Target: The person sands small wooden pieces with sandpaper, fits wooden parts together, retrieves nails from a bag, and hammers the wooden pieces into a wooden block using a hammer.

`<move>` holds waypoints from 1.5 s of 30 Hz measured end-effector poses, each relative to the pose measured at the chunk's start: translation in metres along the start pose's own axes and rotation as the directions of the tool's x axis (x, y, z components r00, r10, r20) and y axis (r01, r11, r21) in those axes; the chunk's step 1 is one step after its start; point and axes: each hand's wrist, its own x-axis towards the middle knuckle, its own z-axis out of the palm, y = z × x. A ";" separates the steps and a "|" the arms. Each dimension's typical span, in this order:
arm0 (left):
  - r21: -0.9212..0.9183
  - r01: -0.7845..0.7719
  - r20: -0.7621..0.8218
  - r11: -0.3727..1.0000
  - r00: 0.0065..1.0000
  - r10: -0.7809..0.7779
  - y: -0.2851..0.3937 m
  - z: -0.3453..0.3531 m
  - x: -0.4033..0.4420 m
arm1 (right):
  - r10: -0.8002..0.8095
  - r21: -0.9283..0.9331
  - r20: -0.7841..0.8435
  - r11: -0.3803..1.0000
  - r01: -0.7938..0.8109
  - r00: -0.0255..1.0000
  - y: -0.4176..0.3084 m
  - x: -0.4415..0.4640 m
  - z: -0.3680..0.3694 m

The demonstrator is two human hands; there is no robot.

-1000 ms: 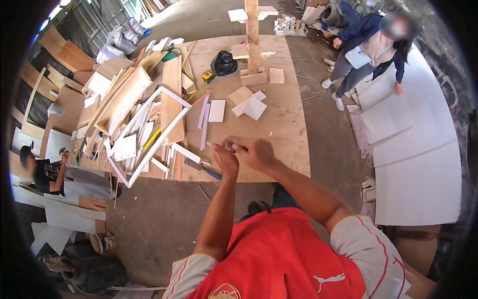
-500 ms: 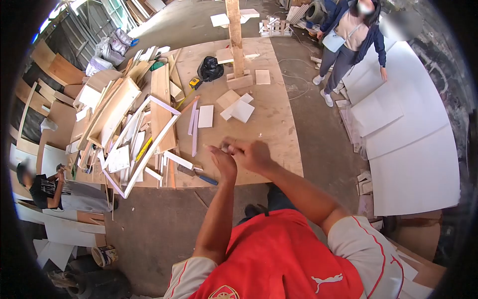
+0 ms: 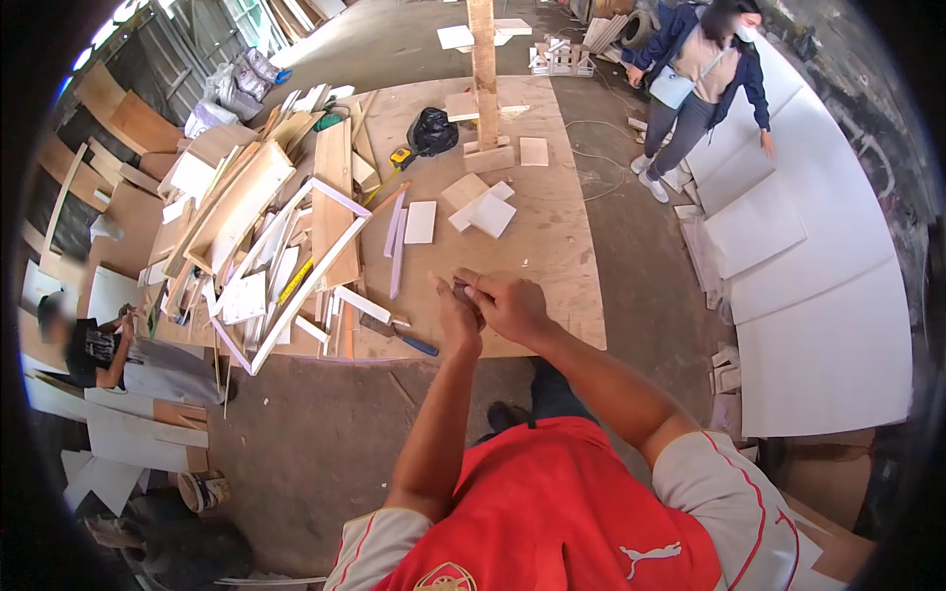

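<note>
Plywood desk [image 3: 562, 236] on worn grey-brown floor [image 3: 315, 424]; bright light patch [image 3: 367, 39] on floor beyond far edge; dark mottled wall [image 3: 867, 138] past right edge; grey panelled wall [image 3: 172, 87] past far left corner

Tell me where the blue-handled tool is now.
In the head view, the blue-handled tool lies at the near edge of the table, left of the left hand, beside a white strip.
</note>
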 end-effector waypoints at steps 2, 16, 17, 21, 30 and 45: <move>-0.027 -0.016 0.058 1.000 0.998 0.017 -0.002 -0.008 0.002 | 0.044 -0.004 0.010 0.999 -0.044 0.999 0.006 0.009 0.000; 0.021 -0.313 -0.170 0.949 0.935 0.312 0.014 -0.022 0.004 | -0.152 0.128 0.067 0.982 0.143 0.986 -0.017 0.019 0.002; 0.026 -0.335 -0.130 0.942 0.933 0.335 0.014 -0.025 0.004 | -0.095 0.086 0.102 0.993 0.086 0.990 -0.012 0.023 0.002; 0.059 -0.419 -0.079 0.906 0.903 0.423 0.012 -0.033 0.005 | 0.041 0.151 0.106 0.987 -0.057 0.994 0.000 0.036 -0.006; 0.196 -0.456 0.210 0.868 0.884 0.417 0.032 -0.031 -0.007 | -0.039 0.512 0.178 0.857 -0.059 0.983 -0.002 0.037 0.001; 0.182 -0.416 0.109 0.891 0.909 0.403 0.047 -0.018 -0.018 | -0.090 0.541 0.085 0.841 0.030 0.992 -0.034 0.033 -0.028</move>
